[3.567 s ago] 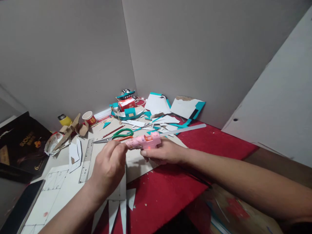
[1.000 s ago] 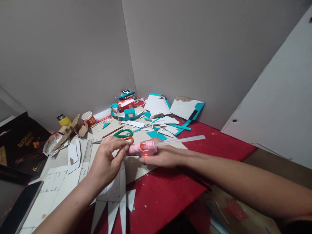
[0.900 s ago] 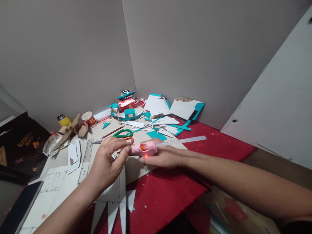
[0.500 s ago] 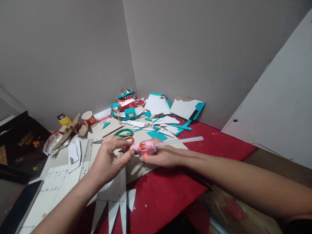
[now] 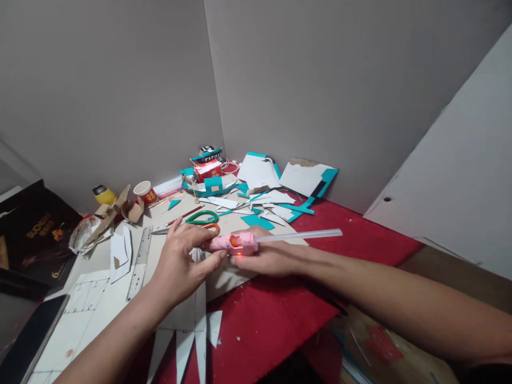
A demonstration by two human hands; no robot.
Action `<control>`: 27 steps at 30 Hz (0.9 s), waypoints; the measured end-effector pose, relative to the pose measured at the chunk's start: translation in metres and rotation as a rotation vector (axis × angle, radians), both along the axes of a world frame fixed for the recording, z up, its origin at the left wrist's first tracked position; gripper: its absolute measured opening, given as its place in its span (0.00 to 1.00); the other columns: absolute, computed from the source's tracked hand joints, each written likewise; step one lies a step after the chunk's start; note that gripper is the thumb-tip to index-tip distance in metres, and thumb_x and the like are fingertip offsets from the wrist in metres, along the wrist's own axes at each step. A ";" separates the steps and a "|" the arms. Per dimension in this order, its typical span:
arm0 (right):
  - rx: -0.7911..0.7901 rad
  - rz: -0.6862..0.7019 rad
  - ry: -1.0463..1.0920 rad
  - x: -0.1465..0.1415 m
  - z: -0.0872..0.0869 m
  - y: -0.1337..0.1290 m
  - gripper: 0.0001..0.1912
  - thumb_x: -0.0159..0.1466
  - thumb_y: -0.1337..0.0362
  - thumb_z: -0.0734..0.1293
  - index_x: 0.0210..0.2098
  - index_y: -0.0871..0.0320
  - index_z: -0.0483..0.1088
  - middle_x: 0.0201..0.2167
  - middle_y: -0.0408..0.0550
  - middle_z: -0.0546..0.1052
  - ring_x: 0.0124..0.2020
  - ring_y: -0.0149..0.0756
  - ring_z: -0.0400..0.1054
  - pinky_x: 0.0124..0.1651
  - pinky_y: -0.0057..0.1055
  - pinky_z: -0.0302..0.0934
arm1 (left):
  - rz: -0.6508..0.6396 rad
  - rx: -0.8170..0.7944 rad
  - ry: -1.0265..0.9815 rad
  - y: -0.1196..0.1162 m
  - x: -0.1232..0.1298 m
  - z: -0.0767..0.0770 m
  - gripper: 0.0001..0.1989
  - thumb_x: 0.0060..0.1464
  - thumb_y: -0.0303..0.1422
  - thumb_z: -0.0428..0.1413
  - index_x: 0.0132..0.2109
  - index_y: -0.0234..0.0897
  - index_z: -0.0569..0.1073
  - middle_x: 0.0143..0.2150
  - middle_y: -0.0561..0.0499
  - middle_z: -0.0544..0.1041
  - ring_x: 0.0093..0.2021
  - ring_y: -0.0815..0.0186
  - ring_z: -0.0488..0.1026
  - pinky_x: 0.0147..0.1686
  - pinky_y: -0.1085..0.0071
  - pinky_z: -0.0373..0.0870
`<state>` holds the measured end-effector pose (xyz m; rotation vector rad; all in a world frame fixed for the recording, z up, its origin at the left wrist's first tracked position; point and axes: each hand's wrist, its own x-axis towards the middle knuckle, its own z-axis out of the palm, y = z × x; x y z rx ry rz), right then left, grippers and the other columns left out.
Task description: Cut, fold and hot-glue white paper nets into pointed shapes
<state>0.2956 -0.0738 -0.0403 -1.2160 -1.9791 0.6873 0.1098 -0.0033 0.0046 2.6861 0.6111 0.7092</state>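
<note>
A pink glue gun with a lit red light lies level at the centre, a clear glue stick poking out of its back to the right. My right hand is wrapped round its handle from the right. At the gun's front end, my left hand has its thumb and fingers close round the nozzle area; whether they grip anything there is hidden. Beneath my left hand is a white cut sheet with long pointed strips. Behind the hands are scissors with green and orange handles.
A steel ruler, a phone and a dark box lie to the left. Farther back stand a paper cup, a yellow bottle and a teal model boat. Cardboard scraps cover the back right.
My left thumb has shifted slightly right, below the glue gun. The glue stick reaches a little farther right. My right hand keeps its hold on the gun.
</note>
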 end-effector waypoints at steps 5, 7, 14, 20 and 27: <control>-0.005 0.015 0.005 -0.001 -0.003 -0.001 0.04 0.60 0.71 0.59 0.31 0.59 0.64 0.23 0.37 0.59 0.23 0.26 0.53 0.26 0.24 0.50 | 0.012 0.004 -0.003 -0.001 0.002 0.001 0.07 0.47 0.29 0.58 0.36 0.40 0.75 0.32 0.55 0.78 0.35 0.65 0.73 0.59 0.49 0.47; -0.001 -0.008 0.010 -0.001 -0.004 -0.001 0.04 0.60 0.70 0.60 0.28 0.59 0.62 0.22 0.36 0.59 0.23 0.25 0.53 0.25 0.23 0.50 | 0.017 0.013 0.001 -0.002 0.002 0.002 0.07 0.46 0.27 0.57 0.36 0.40 0.76 0.31 0.55 0.78 0.35 0.65 0.73 0.59 0.49 0.47; 0.267 0.009 -0.067 -0.001 -0.008 -0.001 0.05 0.58 0.71 0.61 0.34 0.58 0.66 0.27 0.40 0.68 0.26 0.29 0.61 0.31 0.24 0.57 | 0.027 -0.019 -0.003 -0.003 -0.001 0.003 0.12 0.47 0.26 0.54 0.39 0.42 0.76 0.36 0.54 0.80 0.39 0.63 0.74 0.60 0.47 0.47; 0.479 0.005 -0.194 0.003 -0.023 0.005 0.08 0.61 0.67 0.61 0.39 0.61 0.66 0.30 0.47 0.73 0.29 0.32 0.65 0.32 0.25 0.59 | 0.012 0.056 -0.027 -0.001 -0.008 -0.003 0.14 0.48 0.24 0.54 0.41 0.44 0.75 0.40 0.55 0.81 0.43 0.63 0.75 0.62 0.45 0.42; 0.690 -0.006 -0.316 0.007 -0.023 0.004 0.09 0.63 0.66 0.58 0.26 0.58 0.62 0.21 0.43 0.67 0.21 0.30 0.58 0.25 0.27 0.50 | 0.168 0.155 -0.269 0.001 -0.022 0.003 0.11 0.51 0.24 0.52 0.37 0.41 0.76 0.35 0.54 0.79 0.38 0.66 0.76 0.61 0.53 0.54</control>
